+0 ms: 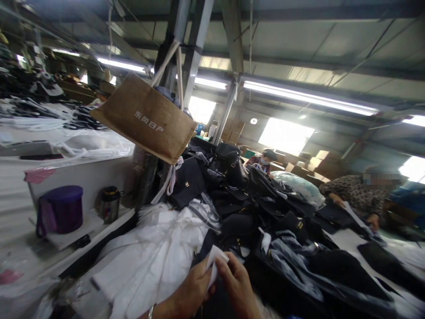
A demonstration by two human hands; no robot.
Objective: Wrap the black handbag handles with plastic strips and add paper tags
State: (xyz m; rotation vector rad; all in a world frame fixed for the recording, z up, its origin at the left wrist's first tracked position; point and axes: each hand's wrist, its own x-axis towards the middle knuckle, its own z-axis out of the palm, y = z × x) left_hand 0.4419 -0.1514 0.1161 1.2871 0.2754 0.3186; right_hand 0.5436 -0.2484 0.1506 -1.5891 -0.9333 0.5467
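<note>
My left hand (194,283) and my right hand (238,283) are close together at the bottom middle. Both are closed on a small folded white piece (215,259), which could be paper or thin cloth; I cannot tell which. My fingers cover its lower part. Directly beyond it lies a heap of black handbags (232,208), some with gold-coloured clasps. To the left of my hands spreads a pile of white wrapping sheets (156,248). Grey translucent wrapping (292,257) lies over black bags on the right.
A brown tote bag (142,115) hangs from a metal post (195,48). At left stand a purple lidded container (68,210) and a steel flask (110,206). Across the heap, a person in a patterned top (355,195) handles a black bag. Another person (264,159) is farther back.
</note>
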